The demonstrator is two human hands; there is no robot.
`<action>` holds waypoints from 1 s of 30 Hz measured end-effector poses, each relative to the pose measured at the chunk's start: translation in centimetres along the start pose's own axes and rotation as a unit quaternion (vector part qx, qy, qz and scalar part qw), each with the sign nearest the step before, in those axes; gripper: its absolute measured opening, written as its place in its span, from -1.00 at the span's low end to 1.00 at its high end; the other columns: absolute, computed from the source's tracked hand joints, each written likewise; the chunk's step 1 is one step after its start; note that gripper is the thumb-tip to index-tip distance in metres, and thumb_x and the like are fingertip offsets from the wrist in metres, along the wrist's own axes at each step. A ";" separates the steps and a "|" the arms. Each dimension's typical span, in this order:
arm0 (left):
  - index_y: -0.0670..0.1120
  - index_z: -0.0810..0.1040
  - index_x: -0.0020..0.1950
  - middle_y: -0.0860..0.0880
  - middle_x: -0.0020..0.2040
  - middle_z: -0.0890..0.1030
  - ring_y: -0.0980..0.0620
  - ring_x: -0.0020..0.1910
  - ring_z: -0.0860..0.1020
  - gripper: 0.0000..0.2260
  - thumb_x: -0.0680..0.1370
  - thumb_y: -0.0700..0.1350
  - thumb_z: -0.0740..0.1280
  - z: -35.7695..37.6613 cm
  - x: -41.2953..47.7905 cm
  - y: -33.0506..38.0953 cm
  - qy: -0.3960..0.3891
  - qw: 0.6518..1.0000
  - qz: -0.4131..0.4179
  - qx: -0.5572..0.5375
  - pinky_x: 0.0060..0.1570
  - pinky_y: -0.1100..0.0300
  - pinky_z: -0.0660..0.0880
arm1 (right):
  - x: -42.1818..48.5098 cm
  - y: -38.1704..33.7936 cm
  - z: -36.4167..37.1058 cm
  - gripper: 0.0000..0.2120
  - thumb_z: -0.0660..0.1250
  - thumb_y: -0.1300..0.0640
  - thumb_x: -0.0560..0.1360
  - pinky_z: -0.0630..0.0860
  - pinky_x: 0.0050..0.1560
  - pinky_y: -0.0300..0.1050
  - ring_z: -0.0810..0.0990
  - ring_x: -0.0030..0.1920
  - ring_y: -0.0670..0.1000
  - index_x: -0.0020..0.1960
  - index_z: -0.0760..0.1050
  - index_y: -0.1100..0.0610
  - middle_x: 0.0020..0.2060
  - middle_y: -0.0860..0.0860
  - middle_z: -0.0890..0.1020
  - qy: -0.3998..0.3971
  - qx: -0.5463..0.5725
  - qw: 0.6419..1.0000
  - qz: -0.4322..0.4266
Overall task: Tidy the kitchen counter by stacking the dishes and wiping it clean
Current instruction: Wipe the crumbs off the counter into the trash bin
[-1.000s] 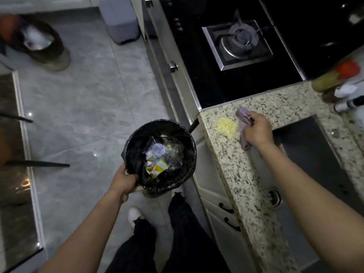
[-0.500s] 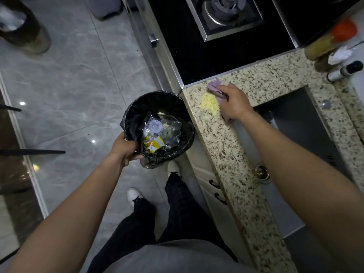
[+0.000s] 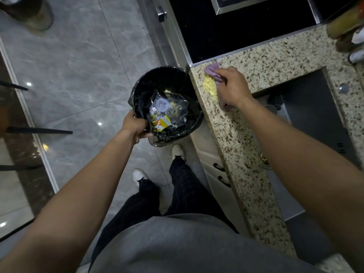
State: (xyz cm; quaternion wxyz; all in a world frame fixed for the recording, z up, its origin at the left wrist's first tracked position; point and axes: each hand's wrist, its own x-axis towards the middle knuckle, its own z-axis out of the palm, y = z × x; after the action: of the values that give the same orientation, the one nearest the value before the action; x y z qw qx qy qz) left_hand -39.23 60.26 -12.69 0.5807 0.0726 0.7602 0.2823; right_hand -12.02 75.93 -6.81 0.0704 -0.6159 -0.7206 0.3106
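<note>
Right hand (image 3: 232, 86): pressed palm-down on the speckled granite counter (image 3: 246, 154), fingers closed over a purple cloth (image 3: 211, 68), with cloth corners showing past the fingertips and under the wrist.

Yellow crumbs (image 3: 209, 86): heaped on the counter strip close to its front edge, touching the left side of the cloth, just above the bin.

Left hand (image 3: 136, 127): clamped on the near rim of a round bin (image 3: 167, 105), thumb outside, fingers curled inside the rim.

Bin: lined with a black bag, held off the floor against the counter's front edge, directly below the crumbs. Contents: clear crumpled plastic wrapping (image 3: 169, 107), a yellow-and-orange packet (image 3: 162, 123), a few yellow bits at the far inner wall.

Black cooktop (image 3: 226, 30): set beyond the counter strip, seam just behind the cloth.

Steel sink (image 3: 315, 115): recessed right of the right hand.

Bottles (image 3: 346, 22): grouped at the far right corner, blurred, labels unreadable.

Cabinet fronts (image 3: 218, 174): below the counter, two dark handles.

Grey tiled floor (image 3: 78, 66): two white shoes and dark trousers below the bin.

Dishes: none identifiable in this view.
</note>
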 end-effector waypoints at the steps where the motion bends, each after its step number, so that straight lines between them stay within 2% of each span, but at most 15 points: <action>1: 0.06 0.47 0.32 -0.05 0.07 0.67 -0.09 -0.27 0.71 -0.55 0.53 -0.35 0.39 0.1 -0.1 -0.1 0.001 1.000 0.000 -0.001 -0.23 -0.08 0.71 | -0.1 -0.4 0.3 -0.57 0.25 0.25 0.62 0.51 0.16 -0.14 0.52 0.08 0.04 0.45 0.51 -0.01 0.13 0.06 0.54 0.000 0.009 1.000 0.003; 5: 0.06 0.47 0.27 -0.03 0.00 0.68 -0.10 -0.32 0.69 -0.52 0.50 -0.43 0.35 0.4 -0.3 -0.3 0.002 1.000 -0.006 -0.012 -0.22 -0.12 0.69 | -0.9 -2.6 1.9 -0.61 0.28 0.26 0.63 0.62 0.06 -0.05 0.56 0.03 0.07 0.41 0.54 -0.01 0.06 0.03 0.52 -0.002 0.054 0.998 0.010; 9: 0.06 0.46 0.29 -0.01 -0.01 0.66 -0.09 -0.30 0.70 -0.50 0.51 -0.46 0.31 0.5 -0.5 -0.3 0.002 1.000 -0.009 -0.017 -0.26 -0.06 0.68 | -1.8 -6.0 4.1 -0.65 0.29 0.28 0.63 0.65 -0.08 -0.14 0.62 0.01 0.07 0.37 0.57 0.03 0.09 0.02 0.51 -0.049 0.099 0.994 0.012; 11: 0.05 0.47 0.31 -0.01 0.00 0.66 -0.09 -0.30 0.70 -0.49 0.51 -0.46 0.30 0.4 -0.4 -0.4 0.004 1.000 -0.009 -0.018 -0.25 -0.08 0.68 | -2.3 -7.3 5.9 -0.66 0.32 0.27 0.62 0.55 -0.08 -0.26 0.56 0.00 0.01 0.35 0.59 0.05 0.10 0.03 0.51 -0.092 0.080 0.993 -0.006; 12: 0.04 0.47 0.33 -0.01 0.00 0.67 -0.09 -0.31 0.70 -0.48 0.51 -0.46 0.30 0.3 -0.3 -0.4 0.006 1.000 -0.008 -0.016 -0.25 -0.10 0.68 | -2.6 -7.8 6.8 -0.67 0.32 0.28 0.61 0.48 -0.05 -0.29 0.54 0.00 0.01 0.33 0.61 0.05 0.08 0.04 0.51 -0.100 0.063 0.993 -0.013; 13: 0.04 0.46 0.34 -0.02 0.00 0.67 -0.10 -0.31 0.70 -0.48 0.51 -0.45 0.30 0.1 -0.3 -0.5 0.009 1.000 -0.007 -0.017 -0.24 -0.11 0.68 | -2.8 -8.1 7.6 -0.67 0.33 0.29 0.60 0.47 0.00 -0.24 0.54 0.02 0.05 0.30 0.63 0.05 0.06 0.05 0.52 -0.096 0.053 0.994 -0.014; 16: 0.05 0.45 0.39 -0.02 0.01 0.67 -0.11 -0.31 0.71 -0.45 0.52 -0.44 0.29 -0.3 0.0 -0.6 0.015 1.000 -0.009 -0.022 -0.19 -0.14 0.70 | -3.3 -8.3 8.7 -0.70 0.32 0.30 0.58 0.52 0.17 0.03 0.56 0.08 0.17 0.22 0.68 0.07 0.07 0.15 0.57 -0.068 0.060 0.995 0.035; 19: 0.05 0.45 0.42 -0.09 0.07 0.68 -0.12 -0.33 0.72 -0.43 0.51 -0.44 0.29 -0.6 0.1 -0.8 0.013 1.000 -0.004 -0.022 -0.09 -0.19 0.70 | -3.8 -8.1 8.4 -0.69 0.30 0.32 0.59 0.47 0.25 0.01 0.55 0.15 0.18 0.27 0.66 0.14 0.15 0.20 0.58 -0.083 0.094 0.990 0.061; 21: 0.05 0.44 0.43 -0.09 0.08 0.67 -0.11 -0.34 0.71 -0.43 0.52 -0.44 0.29 -0.7 -0.3 -0.7 0.013 1.000 -0.001 -0.018 -0.15 -0.16 0.70 | -3.9 -8.1 8.2 -0.63 0.28 0.36 0.58 0.50 0.16 -0.15 0.58 0.17 0.12 0.31 0.63 0.12 0.19 0.14 0.62 -0.095 0.134 0.984 0.073; 23: 0.06 0.42 0.45 -0.05 0.02 0.66 -0.09 -0.38 0.70 -0.43 0.54 -0.43 0.29 -0.7 -0.7 -0.5 0.014 1.000 0.001 -0.017 -0.27 -0.06 0.70 | -3.9 -8.0 7.8 -0.59 0.26 0.40 0.56 0.53 -0.02 -0.23 0.63 0.11 0.06 0.30 0.65 0.10 0.13 0.04 0.69 -0.095 0.201 0.970 0.094; 24: 0.05 0.42 0.45 -0.03 0.00 0.65 -0.07 -0.40 0.69 -0.43 0.54 -0.42 0.29 -0.8 -1.0 -0.3 0.015 1.000 0.002 -0.019 -0.32 0.00 0.70 | -4.0 -8.1 7.6 -0.59 0.25 0.40 0.55 0.56 -0.03 -0.19 0.65 0.09 0.07 0.29 0.65 0.10 0.10 0.02 0.71 -0.088 0.235 0.962 0.104; 27: 0.05 0.41 0.46 0.00 -0.04 0.64 -0.05 -0.44 0.68 -0.43 0.55 -0.42 0.28 -0.8 -1.5 0.0 0.017 1.000 0.007 -0.018 -0.40 0.08 0.68 | -4.3 -7.9 6.9 -0.59 0.25 0.42 0.55 0.62 0.13 0.08 0.66 0.12 0.10 0.28 0.64 0.11 0.04 0.00 0.70 -0.081 0.304 0.942 0.116; 30: 0.06 0.43 0.44 -0.01 0.00 0.64 -0.07 -0.35 0.69 -0.46 0.56 -0.41 0.28 -0.8 -2.0 0.0 0.019 1.000 0.013 -0.012 -0.42 0.08 0.67 | -4.8 -7.7 6.6 -0.55 0.22 0.45 0.56 0.63 0.14 0.07 0.64 0.06 0.02 0.35 0.59 0.13 0.01 -0.09 0.66 -0.082 0.351 0.923 0.135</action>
State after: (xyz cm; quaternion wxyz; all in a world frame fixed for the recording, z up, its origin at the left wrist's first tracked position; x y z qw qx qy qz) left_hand -39.37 59.16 -10.89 0.5636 0.0702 0.7662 0.3006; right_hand -20.54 68.76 -6.61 0.1798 -0.6158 -0.4789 0.5993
